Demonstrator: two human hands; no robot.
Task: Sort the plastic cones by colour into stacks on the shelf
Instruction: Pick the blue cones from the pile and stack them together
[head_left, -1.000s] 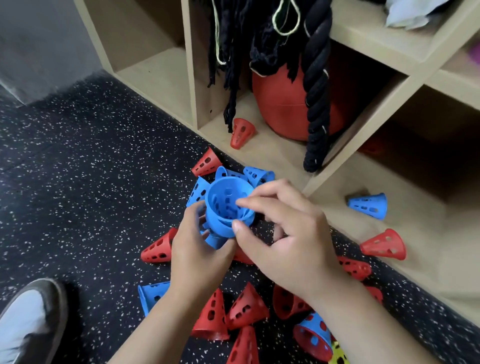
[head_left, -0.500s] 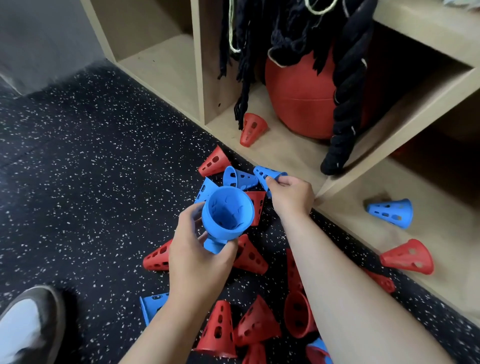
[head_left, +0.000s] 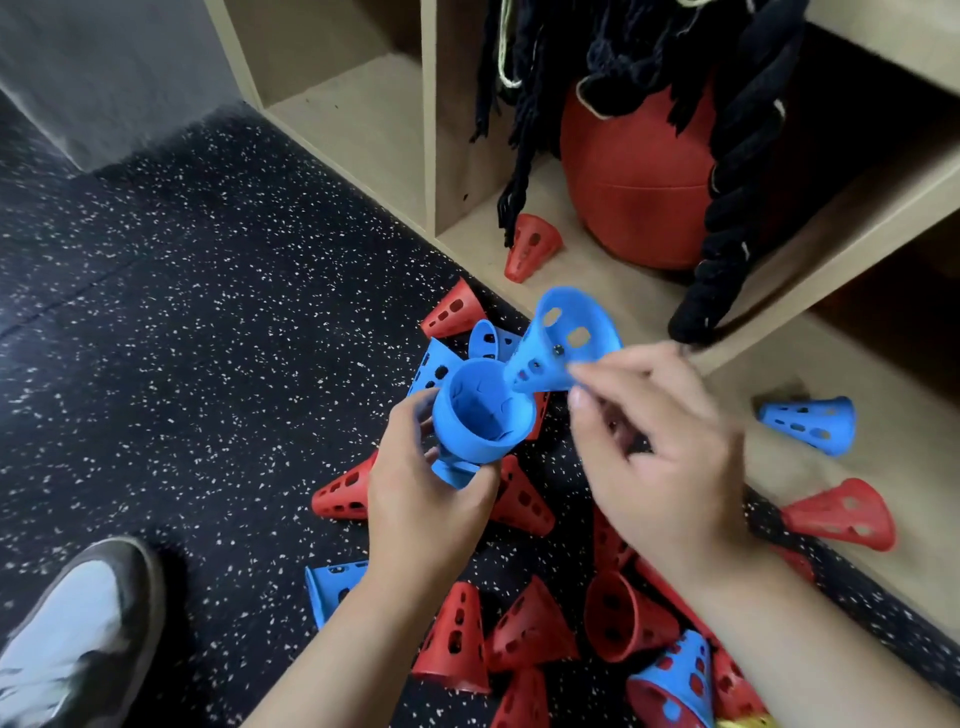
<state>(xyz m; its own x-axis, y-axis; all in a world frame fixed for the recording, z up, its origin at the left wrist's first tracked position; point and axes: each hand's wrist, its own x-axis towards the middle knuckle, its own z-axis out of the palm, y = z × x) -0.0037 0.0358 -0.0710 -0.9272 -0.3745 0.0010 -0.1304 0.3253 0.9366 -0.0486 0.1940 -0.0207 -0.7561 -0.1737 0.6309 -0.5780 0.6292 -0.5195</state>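
Observation:
My left hand (head_left: 426, 499) grips a stack of blue cones (head_left: 480, 415), wide mouth facing up. My right hand (head_left: 654, 441) pinches a single blue cone (head_left: 563, 343) by its side, its narrow tip pointing down at the stack's mouth. Red cones (head_left: 519, 499) and blue cones (head_left: 488, 338) lie scattered on the dark speckled floor under both hands. On the wooden shelf (head_left: 597, 291) lie a red cone (head_left: 530, 247), a blue cone (head_left: 810, 423) and another red cone (head_left: 841, 517).
A red ball (head_left: 634, 176) sits in the middle shelf compartment with thick black rope (head_left: 727, 234) hanging over it. The left compartment (head_left: 353, 114) holds nothing visible. A shoe (head_left: 78, 634) stands at the lower left on the floor.
My right hand has picked a blue cone off the floor and lifted it over the stack. The left hand has kept the stack roughly where it was.

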